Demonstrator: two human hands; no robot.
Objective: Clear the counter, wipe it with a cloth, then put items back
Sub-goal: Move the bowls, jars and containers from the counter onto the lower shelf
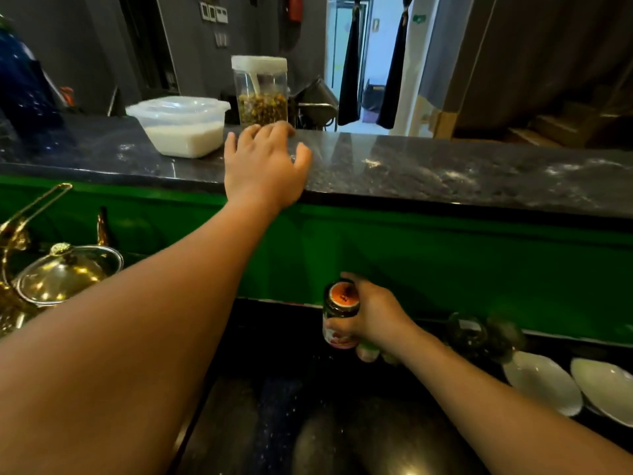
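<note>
Reaching up over the dark counter point(428, 169), the left hand point(263, 166) spreads its grip apart, fingertips at the base of a clear canister point(260, 92) of dried bits. Just left of the canister sits a lidded tub point(181, 126) of white grains. Below the counter's edge, the right hand point(373, 320) has its grip clamped on a jar point(340, 313).

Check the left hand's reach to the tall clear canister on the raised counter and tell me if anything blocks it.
Nothing visible blocks it. The left hand is open, its fingers right at the base of the clear canister. The white tub sits beside it, left of the path.
</note>
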